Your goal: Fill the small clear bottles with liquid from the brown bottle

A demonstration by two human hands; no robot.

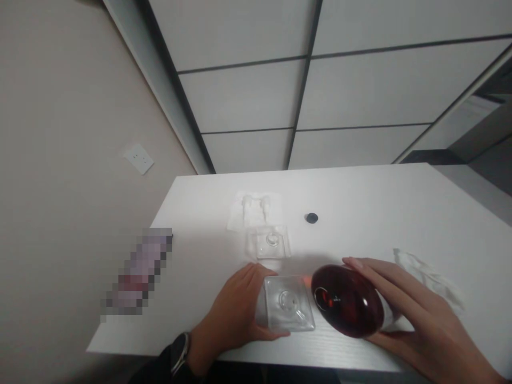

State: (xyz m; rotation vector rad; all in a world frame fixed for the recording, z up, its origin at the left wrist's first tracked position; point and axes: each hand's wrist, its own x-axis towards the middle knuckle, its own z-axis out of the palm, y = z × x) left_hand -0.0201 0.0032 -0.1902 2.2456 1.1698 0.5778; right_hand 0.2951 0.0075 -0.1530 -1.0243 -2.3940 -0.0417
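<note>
Lying beyond are a black disc [312,218] and second box [264,248]; left hand [238,306] grasps clear box [280,314], right hand [424,314] red bottle [348,301].

The single view looked forward and steeply down from the wearer's head, close above the fingers of the bare left hand [240,301] and right hand [424,314]. Beyond those fingertips it took in the white rectangular tabletop [200,325] and, farther off, pale panels with dark strips [246,101].

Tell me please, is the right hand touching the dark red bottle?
Touching. The head view shows the right hand around the dark red bottle, with fingers along its far side and the thumb at its near side.
</note>
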